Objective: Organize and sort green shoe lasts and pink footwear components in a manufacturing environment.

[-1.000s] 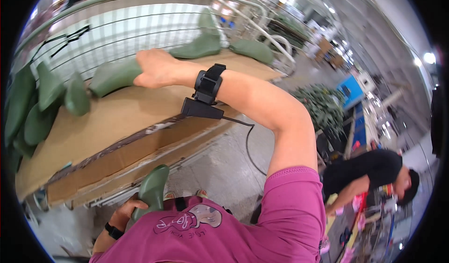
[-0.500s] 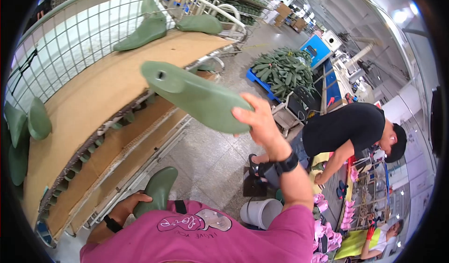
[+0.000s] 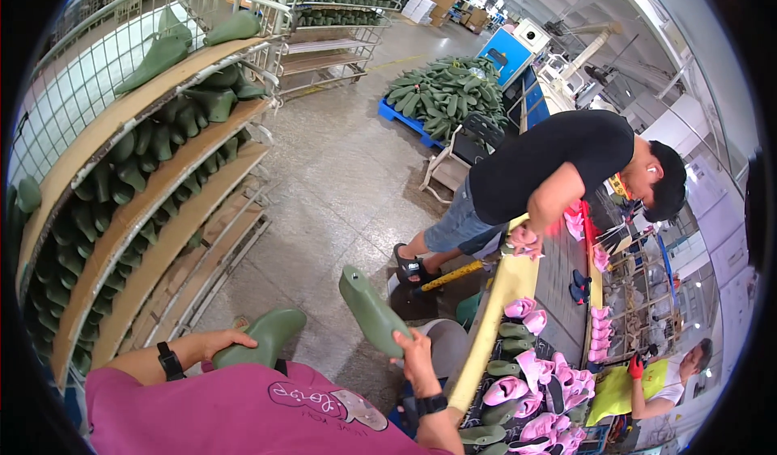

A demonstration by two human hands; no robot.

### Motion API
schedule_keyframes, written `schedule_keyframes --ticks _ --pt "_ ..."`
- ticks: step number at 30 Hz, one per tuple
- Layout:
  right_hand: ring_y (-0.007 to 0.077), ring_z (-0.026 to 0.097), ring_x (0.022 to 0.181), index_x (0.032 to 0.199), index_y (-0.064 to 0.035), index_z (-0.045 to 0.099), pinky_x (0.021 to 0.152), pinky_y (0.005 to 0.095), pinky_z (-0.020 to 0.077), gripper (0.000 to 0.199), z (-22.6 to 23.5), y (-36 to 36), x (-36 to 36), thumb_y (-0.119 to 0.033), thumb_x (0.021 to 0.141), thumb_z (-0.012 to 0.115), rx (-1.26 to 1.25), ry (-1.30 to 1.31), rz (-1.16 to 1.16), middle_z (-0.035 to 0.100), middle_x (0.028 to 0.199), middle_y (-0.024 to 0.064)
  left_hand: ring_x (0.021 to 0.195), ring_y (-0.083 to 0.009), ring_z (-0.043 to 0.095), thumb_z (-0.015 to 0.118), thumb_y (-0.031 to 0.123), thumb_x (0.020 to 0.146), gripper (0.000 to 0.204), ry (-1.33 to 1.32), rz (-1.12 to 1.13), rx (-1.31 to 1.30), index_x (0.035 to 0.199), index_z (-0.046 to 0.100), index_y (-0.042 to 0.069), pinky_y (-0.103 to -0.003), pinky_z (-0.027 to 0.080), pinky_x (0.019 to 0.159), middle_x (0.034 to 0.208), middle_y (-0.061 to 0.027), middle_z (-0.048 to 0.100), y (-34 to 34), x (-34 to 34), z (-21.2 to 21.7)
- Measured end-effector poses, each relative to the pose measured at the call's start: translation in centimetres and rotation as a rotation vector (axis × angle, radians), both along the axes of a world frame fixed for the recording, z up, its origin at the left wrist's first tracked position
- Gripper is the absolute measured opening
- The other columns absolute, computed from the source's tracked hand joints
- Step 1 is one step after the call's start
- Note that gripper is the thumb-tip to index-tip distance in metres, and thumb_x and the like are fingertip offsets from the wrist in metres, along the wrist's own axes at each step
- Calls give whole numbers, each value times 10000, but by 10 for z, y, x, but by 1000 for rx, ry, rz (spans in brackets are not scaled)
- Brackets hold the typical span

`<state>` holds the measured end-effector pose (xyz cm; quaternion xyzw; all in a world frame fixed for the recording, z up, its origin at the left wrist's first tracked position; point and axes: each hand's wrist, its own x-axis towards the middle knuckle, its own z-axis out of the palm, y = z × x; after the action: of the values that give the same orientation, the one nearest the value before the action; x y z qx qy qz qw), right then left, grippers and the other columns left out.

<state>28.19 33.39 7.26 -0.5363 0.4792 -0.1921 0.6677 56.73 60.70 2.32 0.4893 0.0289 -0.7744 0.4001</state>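
Now: right hand (image 3: 414, 351) clasps olive-green rubber boot (image 3: 372, 311) at its low end, long axis slanting up-left. Left hand (image 3: 217, 342) presses second green boot (image 3: 263, 335), left of it.

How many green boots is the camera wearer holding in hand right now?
2. One green boot is under the left hand at the waist; the other boot is gripped by the right hand, pointing up and left. Many more sit on the shelves.

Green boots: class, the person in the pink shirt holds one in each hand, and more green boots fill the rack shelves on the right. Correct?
Not quite. In the head view the rack stands on the person's left. The left hand and right hand each hold a green boot.
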Motion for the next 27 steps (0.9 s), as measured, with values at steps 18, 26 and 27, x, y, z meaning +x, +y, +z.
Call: schedule_keyframes --ticks 18,26,27 --pt "222 630 590 990 73 507 409 234 436 319 -16 68 -158 -182 817 588 191 21 -716 626 819 150 966 -285 572 602 316 783 544 71 -655 141 1201 470 -6 -406 471 833 1111 -179 561 -219 -69 3" --pt "215 631 587 1020 81 505 396 231 415 353 -12 98 -182 -184 803 593 219 -79 -1173 632 813 143 968 -292 571 589 322 786 549 138 -922 33 1202 466 -15 -414 461 842 1122 -183 556 -329 -126 -20" --pt "213 631 588 1030 82 503 396 232 414 361 -10 100 -182 -185 803 590 191 -86 -1219 633 818 140 971 -289 571 576 317 796 536 125 -942 -1 1203 466 -15 -408 462 843 1121 -178 558 -336 -134 -21"
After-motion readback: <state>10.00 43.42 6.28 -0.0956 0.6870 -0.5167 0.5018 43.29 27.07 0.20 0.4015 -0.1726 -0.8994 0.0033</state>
